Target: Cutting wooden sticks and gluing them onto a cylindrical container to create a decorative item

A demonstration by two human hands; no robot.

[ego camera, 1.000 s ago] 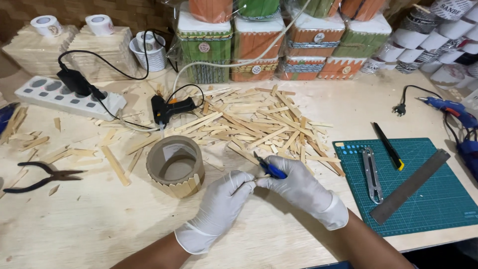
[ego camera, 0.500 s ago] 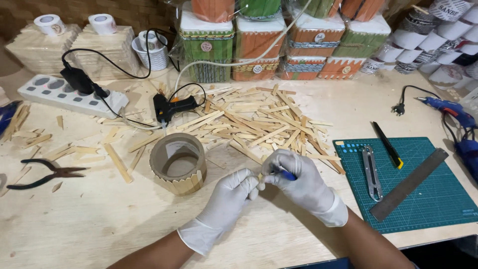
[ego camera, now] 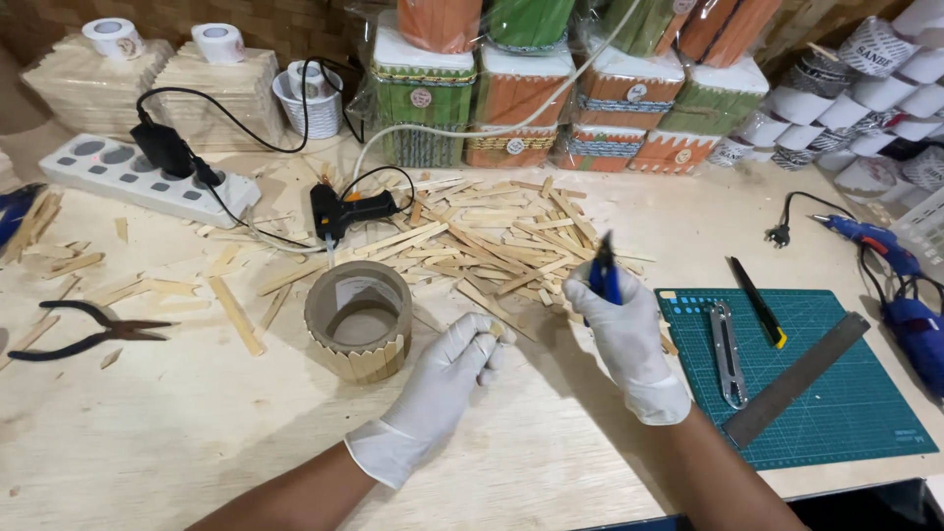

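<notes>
A: Ring (ego camera: 358,321) of card, half clad in slats, stands left of the left hand (ego camera: 444,379), whose fingertips pinch a small stick piece. Risk?

B: Piece may slip from the gloved pinch. Right hand (ego camera: 621,332), closed round a blue cutter (ego camera: 604,273) beside the stick pile (ego camera: 501,241), could nick the other glove.

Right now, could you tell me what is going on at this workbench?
A person in white gloves is working with thin wooden sticks. The right hand holds a blue-handled tool upright, and the left hand pinches a small stick piece. Beside the left hand stands a cardboard ring with short sticks fixed along its lower edge. A pile of wooden sticks lies behind, with a black glue gun near it.
</notes>
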